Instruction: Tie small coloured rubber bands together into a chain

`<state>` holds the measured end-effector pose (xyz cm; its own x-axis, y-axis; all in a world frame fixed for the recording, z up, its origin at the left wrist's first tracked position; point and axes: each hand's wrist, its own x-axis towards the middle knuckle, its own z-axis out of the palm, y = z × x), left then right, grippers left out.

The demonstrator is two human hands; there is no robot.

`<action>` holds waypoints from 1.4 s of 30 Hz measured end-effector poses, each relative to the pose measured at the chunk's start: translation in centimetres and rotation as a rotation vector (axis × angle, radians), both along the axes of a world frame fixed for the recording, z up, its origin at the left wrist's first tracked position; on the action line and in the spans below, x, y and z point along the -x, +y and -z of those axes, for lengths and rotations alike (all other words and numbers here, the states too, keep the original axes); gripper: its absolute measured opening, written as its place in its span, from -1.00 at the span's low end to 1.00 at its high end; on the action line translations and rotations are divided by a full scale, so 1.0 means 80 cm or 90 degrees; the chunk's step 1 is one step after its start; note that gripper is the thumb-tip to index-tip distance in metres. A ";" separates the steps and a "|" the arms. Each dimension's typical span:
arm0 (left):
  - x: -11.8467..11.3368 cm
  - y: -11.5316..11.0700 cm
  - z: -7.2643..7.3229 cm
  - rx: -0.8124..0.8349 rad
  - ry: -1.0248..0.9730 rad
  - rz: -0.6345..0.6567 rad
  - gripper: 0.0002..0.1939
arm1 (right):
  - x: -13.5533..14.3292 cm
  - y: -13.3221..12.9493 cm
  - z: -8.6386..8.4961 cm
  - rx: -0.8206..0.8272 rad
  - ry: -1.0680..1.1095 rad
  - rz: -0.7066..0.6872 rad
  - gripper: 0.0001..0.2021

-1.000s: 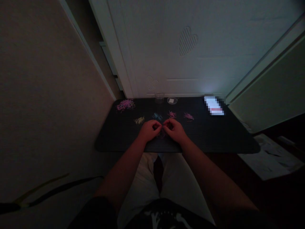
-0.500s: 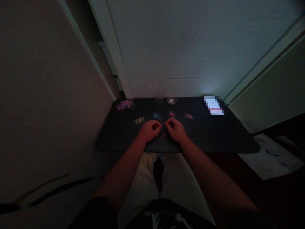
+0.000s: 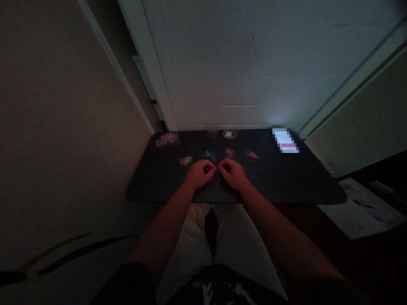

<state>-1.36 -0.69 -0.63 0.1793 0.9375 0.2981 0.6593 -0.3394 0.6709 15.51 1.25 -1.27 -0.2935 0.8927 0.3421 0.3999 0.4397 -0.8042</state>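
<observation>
My left hand [image 3: 199,173] and my right hand [image 3: 232,173] meet fingertip to fingertip over the dark table, each closed in a pinch. Whatever is between the fingertips is too small and dim to make out. Just below them lies a small purple pile [image 3: 215,179] of thin strands, partly covered by the hands. Beyond the hands are a blue pile [image 3: 210,155], a pink pile [image 3: 229,152] and, to the right, a pinkish-purple pile [image 3: 252,155]. A pale yellow pile [image 3: 185,160] is left of my left hand.
A larger mixed pile [image 3: 167,140] lies at the back left of the table [image 3: 286,186]. A clear container [image 3: 213,130] and a round clear lid [image 3: 229,134] stand near the white panel [image 3: 203,63]. A lit phone [image 3: 286,141] is at the back right.
My right hand has shifted slightly left, closing the small gap between the fingertips. My left hand and the piles look unchanged.
</observation>
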 end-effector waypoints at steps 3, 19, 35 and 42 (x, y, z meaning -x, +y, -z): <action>0.000 0.000 0.000 -0.003 -0.008 -0.010 -0.86 | -0.003 0.004 0.003 -0.002 0.061 0.064 -0.91; 0.001 0.000 0.001 -0.009 -0.016 -0.014 -0.88 | -0.003 0.003 0.003 0.026 0.034 0.031 -0.91; 0.001 0.000 0.000 0.002 -0.025 -0.032 -0.85 | -0.004 0.004 0.000 0.060 0.103 0.031 -0.85; 0.001 0.000 0.000 0.005 -0.017 -0.014 -0.84 | 0.000 0.001 -0.001 0.046 0.026 -0.006 -0.89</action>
<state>-1.41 -0.72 -0.59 0.1505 0.9434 0.2954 0.6490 -0.3197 0.6903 15.54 1.32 -1.22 -0.2897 0.9126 0.2885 0.3619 0.3834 -0.8497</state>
